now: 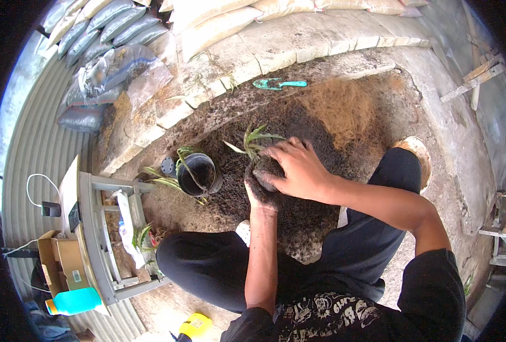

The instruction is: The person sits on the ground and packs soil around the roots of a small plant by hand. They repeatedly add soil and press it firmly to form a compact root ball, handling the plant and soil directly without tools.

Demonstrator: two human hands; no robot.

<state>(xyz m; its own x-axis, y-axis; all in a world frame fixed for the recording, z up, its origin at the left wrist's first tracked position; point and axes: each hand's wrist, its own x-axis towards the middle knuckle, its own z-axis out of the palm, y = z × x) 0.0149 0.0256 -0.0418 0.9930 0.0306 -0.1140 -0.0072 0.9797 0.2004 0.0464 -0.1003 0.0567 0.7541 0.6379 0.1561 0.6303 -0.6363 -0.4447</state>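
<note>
Between my two hands is a small green plant (251,143) with a dark, soil-covered root ball (271,171). My left hand (259,192), dirty with soil, cups the root ball from below. Across its top and right side lie the fingers of my right hand (298,169), also soiled. The plant's narrow leaves point away from me, past my fingertips. Dark potting soil (236,205) spreads over the ground under my hands. Left of them a black plastic pot (198,174) stands with its opening showing and a drooping leaf over its rim.
A turquoise hand trowel (280,84) lies beyond the soil, beside a heap of brown fibre (342,111). A smaller black pot (168,166) lies by the large one. Left stands a wooden table (107,184) with a turquoise bottle (75,301). Filled sacks (223,30) line the concrete ledge (278,55).
</note>
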